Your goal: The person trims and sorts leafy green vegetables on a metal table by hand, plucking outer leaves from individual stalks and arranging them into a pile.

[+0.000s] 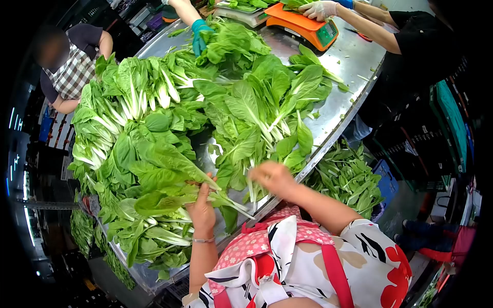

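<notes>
So, from my remote seat I see the left hand (202, 208) grasping a small bundle of leafy greens (167, 177), with the pale stems (237, 207) sticking out past its fingers. The bundle's long axis lies on a slant: leaf tips to the left of that hand and farther from the body, stem ends to its right and slightly nearer the body. The relation I judge to matter most is that those ends point to the right hand's side and lie short of the right hand (275, 178), toward the body, while the left hand is the nearer, being closed around the bundle. The right hand is blurred, fingers curled, apart from the held greens and near the edge of a loose heap (257, 110); I cannot tell whether it pinches anything. That heap spreads beyond both hands on the steel table (357, 56). Beyond the left hand and to its left, a row of white-stemmed bok choy-like plants (136, 97) curves away. Past the right forearm, below the table edge, I see a mass of loose leaves (344, 179). Well beyond both hands, a co-worker's teal glove (199, 38) is at another pile, near an orange scale (303, 28).
</notes>
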Tool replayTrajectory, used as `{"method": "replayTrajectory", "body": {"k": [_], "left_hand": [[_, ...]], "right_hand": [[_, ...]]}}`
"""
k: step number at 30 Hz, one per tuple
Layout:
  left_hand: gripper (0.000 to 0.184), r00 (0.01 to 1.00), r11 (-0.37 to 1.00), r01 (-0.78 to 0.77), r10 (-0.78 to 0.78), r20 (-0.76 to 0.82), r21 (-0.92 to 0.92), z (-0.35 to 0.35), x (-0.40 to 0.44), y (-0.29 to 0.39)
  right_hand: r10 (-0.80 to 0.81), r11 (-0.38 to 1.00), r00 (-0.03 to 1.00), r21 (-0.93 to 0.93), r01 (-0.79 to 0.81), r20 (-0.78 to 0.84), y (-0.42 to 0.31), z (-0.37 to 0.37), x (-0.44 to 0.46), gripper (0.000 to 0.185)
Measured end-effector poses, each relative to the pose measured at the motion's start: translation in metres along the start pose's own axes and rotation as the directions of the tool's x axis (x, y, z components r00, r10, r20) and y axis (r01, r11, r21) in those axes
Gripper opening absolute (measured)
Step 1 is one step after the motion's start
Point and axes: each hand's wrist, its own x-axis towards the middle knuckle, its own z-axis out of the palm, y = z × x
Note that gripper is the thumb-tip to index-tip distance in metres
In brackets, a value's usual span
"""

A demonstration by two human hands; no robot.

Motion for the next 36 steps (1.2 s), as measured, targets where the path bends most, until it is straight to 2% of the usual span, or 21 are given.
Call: {"method": "replayTrajectory", "body": {"k": [2,3,5,7,9,11,12,14,15,16,17,18,19,23,25,27,31,33,34,35,36], "left_hand": [[0.031,0.994,0.986,0.107,-0.110,-0.015,-0.125,-0.004,0.000,-0.003],[0.031,0.994,0.987,0.103,-0.106,-0.016,-0.125,-0.003,-0.001,-0.004],[0.032,0.970,0.931,0.242,-0.225,0.093,-0.272,0.004,-0.002,-0.010],[0.033,0.964,0.919,0.265,-0.247,0.099,-0.292,0.012,-0.003,-0.022],[0.036,0.929,0.878,0.366,-0.325,0.177,-0.308,0.018,-0.003,-0.032],[0.035,0.919,0.874,0.386,-0.336,0.205,-0.296,0.026,-0.006,-0.032],[0.035,0.908,0.856,0.409,-0.348,0.234,-0.315,0.030,-0.006,-0.032],[0.033,0.889,0.839,0.443,-0.363,0.280,-0.315,0.037,-0.006,-0.030],[0.033,0.888,0.840,0.444,-0.364,0.282,-0.312,0.036,-0.007,-0.030],[0.033,0.882,0.836,0.455,-0.377,0.283,-0.307,0.035,-0.007,-0.030],[0.032,0.877,0.832,0.466,-0.389,0.282,-0.302,0.033,-0.006,-0.030],[0.032,0.879,0.832,0.464,-0.388,0.277,-0.304,0.032,-0.006,-0.031],[0.032,0.899,0.863,0.420,-0.353,0.259,-0.281,0.032,-0.007,-0.032],[0.033,0.928,0.896,0.359,-0.314,0.200,-0.261,0.034,-0.009,-0.036],[0.033,0.940,0.900,0.331,-0.289,0.180,-0.283,0.038,-0.011,-0.034],[0.034,0.953,0.906,0.296,-0.259,0.159,-0.301,0.040,-0.009,-0.031],[0.031,0.939,0.908,0.336,-0.304,0.159,-0.251,0.040,-0.007,-0.032],[0.032,0.928,0.919,0.359,-0.334,0.164,-0.162,0.045,-0.006,-0.032],[0.030,0.923,0.918,0.370,-0.344,0.174,-0.142,0.046,-0.006,-0.033],[0.030,0.924,0.918,0.368,-0.342,0.171,-0.147,0.045,-0.007,-0.035],[0.032,0.930,0.925,0.354,-0.333,0.155,-0.136,0.043,-0.006,-0.038]], "right_hand": [[0.154,0.977,0.963,-0.109,-0.181,-0.219,0.024,-0.014,0.021,0.016],[0.151,0.978,0.964,-0.107,-0.178,-0.220,0.033,-0.018,0.027,0.016],[0.401,0.810,0.901,-0.394,-0.434,-0.168,0.047,-0.023,0.034,0.019],[0.426,0.784,0.896,-0.445,-0.433,-0.122,0.049,-0.020,0.039,0.021],[0.452,0.758,0.889,-0.494,-0.426,-0.074,0.054,-0.018,0.043,0.024],[0.551,0.767,0.827,-0.323,-0.554,-0.111,0.060,-0.019,0.050,0.028],[0.551,0.768,0.827,-0.320,-0.555,-0.111,0.062,-0.021,0.054,0.028],[0.655,0.740,0.755,-0.175,-0.649,-0.029,0.062,-0.029,0.059,0.024],[0.656,0.740,0.754,-0.172,-0.651,-0.031,0.060,-0.033,0.058,0.024],[0.713,0.673,0.696,0.199,-0.712,0.081,0.058,-0.039,0.058,0.023],[0.721,0.481,0.658,0.528,-0.700,0.215,0.051,-0.046,0.060,0.023],[0.695,0.345,0.670,0.697,-0.629,0.260,0.039,-0.055,0.059,0.020],[0.695,0.342,0.668,0.695,-0.633,0.267,0.037,-0.056,0.055,0.020],[0.555,0.398,0.763,0.701,-0.593,0.331,0.018,-0.054,0.043,0.016],[0.550,0.491,0.788,0.655,-0.574,0.278,0.010,-0.043,0.036,0.016],[0.529,0.484,0.803,0.678,-0.552,0.276,0.009,-0.033,0.029,0.018],[0.499,0.565,0.813,0.599,-0.567,0.299,-0.003,-0.019,0.017,0.018],[0.391,0.830,0.903,0.356,-0.429,0.177,-0.005,-0.011,0.010,0.018],[0.265,0.938,0.958,0.201,-0.282,0.109,-0.021,-0.016,0.013,0.017],[0.262,0.939,0.958,0.199,-0.280,0.113,-0.026,-0.013,0.011,0.017],[0.191,0.975,0.977,0.093,-0.200,0.100,-0.029,-0.009,0.009,0.016]]}}
